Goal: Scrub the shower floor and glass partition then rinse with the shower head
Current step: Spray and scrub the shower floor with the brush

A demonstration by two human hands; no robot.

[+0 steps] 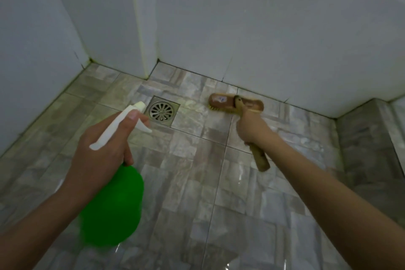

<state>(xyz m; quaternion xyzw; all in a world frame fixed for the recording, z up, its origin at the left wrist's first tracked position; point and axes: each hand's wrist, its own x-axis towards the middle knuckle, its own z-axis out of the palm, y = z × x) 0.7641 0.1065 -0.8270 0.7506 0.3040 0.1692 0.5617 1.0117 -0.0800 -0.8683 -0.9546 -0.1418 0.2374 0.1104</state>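
A green spray bottle (pixel 111 208) is being held by the left hand (pixel 105 149), to the left of the floor drain (pixel 163 110) and nearer the camera. The neck is being clamped by curled fingers, one finger is being laid along the top of the white trigger head (pixel 118 126), and the nozzle is being aimed at the tiles just left of the drain. Whether the trigger is being squeezed cannot be told.

The shower floor (pixel 197 182) is being shown as grey stone-patterned tiles, with wet glints nearer than the drain.

To the right of the drain, close to the white back wall, a wooden-backed scrub brush (pixel 235 104) is being pressed bristles-down onto the tiles. Its long handle is being gripped in the fist of the right hand (pixel 252 128), with the handle's end left sticking out below the fist.

The floor-scrubbing step is judged to be in hand, early in the task: no glass partition can be made out with certainty, and no shower head is being shown. Firm back-and-forth strokes are likely being called for next, from the brush's spot towards the drain, with cleaner being sprayed ahead of the bristles and care being taken on the slick tiles.
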